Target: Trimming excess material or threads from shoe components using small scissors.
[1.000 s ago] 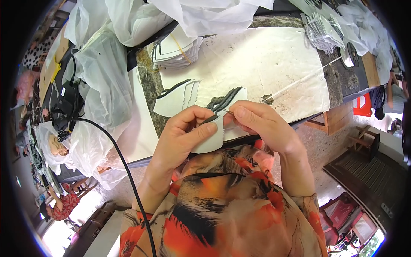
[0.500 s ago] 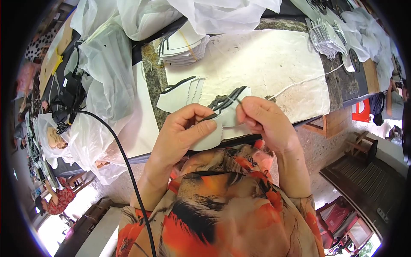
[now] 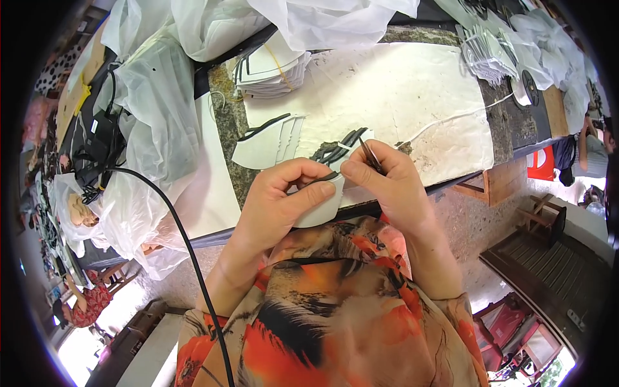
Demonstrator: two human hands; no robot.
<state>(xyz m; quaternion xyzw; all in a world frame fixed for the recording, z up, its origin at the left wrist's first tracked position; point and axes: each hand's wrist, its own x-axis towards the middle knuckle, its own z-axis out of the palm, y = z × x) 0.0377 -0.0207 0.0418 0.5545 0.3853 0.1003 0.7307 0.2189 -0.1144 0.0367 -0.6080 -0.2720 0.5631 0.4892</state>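
Note:
Near the table's front edge, my left hand (image 3: 284, 200) is closed on a white shoe-upper-like piece (image 3: 317, 211) with a black edge, thumb on top. Close beside it, my right hand (image 3: 394, 184) has its thumb and forefinger pinched by that edge. A slim dark pointed tool (image 3: 369, 153) sticks up out of the right fingers; its lower part is hidden. Just beyond my hands lie black-edged pieces (image 3: 345, 146) with a white strip across them. Another white piece (image 3: 265, 144) with a black edge and notched strips lies to the left.
A banded stack of white pieces (image 3: 271, 72) sits at the back left, a second bundle (image 3: 488, 59) at the back right. A white cord (image 3: 451, 121) runs to a black-and-white spool (image 3: 529, 89). Plastic bags (image 3: 164, 109) crowd the left side; a black cable (image 3: 174, 209) crosses the near left.
My right hand has moved left, closer to my left hand, and the dark tool now shows in its fingers. My left hand keeps its hold, while the view has shifted slightly.

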